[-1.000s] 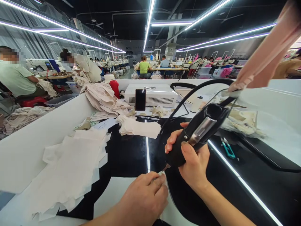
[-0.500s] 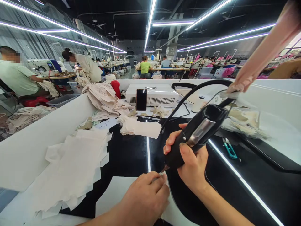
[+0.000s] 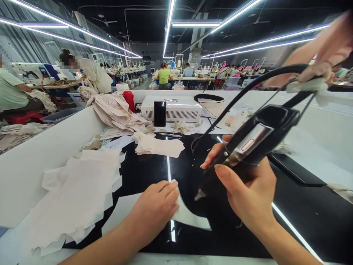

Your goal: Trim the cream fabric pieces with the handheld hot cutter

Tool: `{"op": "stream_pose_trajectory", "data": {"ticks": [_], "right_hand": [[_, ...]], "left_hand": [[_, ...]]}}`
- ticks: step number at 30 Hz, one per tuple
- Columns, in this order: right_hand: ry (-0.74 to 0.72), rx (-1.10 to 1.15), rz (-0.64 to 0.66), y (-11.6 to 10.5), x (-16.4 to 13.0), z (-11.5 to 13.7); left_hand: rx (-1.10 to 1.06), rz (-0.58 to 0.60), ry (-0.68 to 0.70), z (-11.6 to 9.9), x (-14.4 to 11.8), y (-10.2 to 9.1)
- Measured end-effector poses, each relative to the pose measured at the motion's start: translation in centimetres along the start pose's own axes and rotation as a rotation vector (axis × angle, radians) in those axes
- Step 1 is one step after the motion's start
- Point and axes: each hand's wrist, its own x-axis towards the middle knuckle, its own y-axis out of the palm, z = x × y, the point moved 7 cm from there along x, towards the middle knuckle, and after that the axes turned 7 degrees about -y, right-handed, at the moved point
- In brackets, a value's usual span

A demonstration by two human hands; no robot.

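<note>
My right hand (image 3: 249, 193) grips a black corded hand tool (image 3: 249, 141) with a silver panel; its tip points down at the black tabletop (image 3: 146, 171), just right of a white fabric piece (image 3: 190, 217). My left hand (image 3: 154, 209) lies flat on that white fabric piece, fingers together, pressing it onto the table. The tool's black cable (image 3: 248, 86) arcs up and to the right, where pink cloth (image 3: 325, 48) hangs.
A stack of cut white fabric pieces (image 3: 77, 191) lies left. Another white piece (image 3: 158, 145), beige garments (image 3: 116, 112), a white machine box (image 3: 176, 108) with a black phone (image 3: 159, 113) and a red bottle (image 3: 129, 100) stand behind. People work at tables beyond.
My right hand has lifted the tool up and to the right, off the fabric edge. My left hand has slid left and flattened on the white piece. The view has shifted.
</note>
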Motion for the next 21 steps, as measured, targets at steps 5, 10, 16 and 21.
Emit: {"op": "stream_pose_trajectory", "data": {"ticks": [5,10,16,21], "right_hand": [[0.02,0.004,-0.107,-1.6,-1.8,0.3],[0.041,0.076,-0.119,-2.4,-2.7,0.1],[0.04,0.115,-0.077,-2.2,-3.5,0.2],[0.031,0.128,-0.081,-1.8,-3.7,0.4]], "left_hand": [[-0.126,-0.058,0.064,-1.9,-0.5,-0.9],[-0.267,0.022,0.176,-4.4,-0.9,-0.6],[-0.264,0.028,0.195,-4.6,-0.9,-0.1],[-0.264,0.062,0.193,-4.5,-0.8,0.1]]}}
